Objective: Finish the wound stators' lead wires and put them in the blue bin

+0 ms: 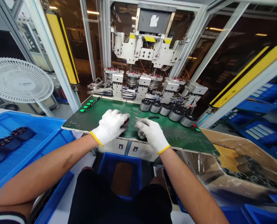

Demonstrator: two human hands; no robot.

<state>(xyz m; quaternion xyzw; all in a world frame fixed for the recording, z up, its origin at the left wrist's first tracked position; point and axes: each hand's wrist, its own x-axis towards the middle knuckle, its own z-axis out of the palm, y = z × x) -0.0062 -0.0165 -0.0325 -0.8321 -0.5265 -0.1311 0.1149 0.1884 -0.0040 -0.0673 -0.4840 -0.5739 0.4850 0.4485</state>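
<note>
My left hand [112, 124], in a white glove with a yellow cuff, is wrapped round a dark round part with reddish windings, a wound motor stator [126, 121], at the table's front. Most of that stator is hidden by the glove. My right hand [151, 132], gloved the same way, is close beside it with the fingers drawn together; what they hold cannot be made out. Just beyond the right fingers, a hand tool with black handles [153, 117] lies on the green tabletop [101, 113]. Thin wire pieces [135, 112] lie behind the hands.
Several grey cylindrical stators [165, 109] stand in a row at the back right. Behind them is a machine [144, 82] holding more wound parts. Green buttons [86, 106] sit at left. Blue bins [47, 124], a white fan [19, 81] and a lined carton [213, 168] flank the table.
</note>
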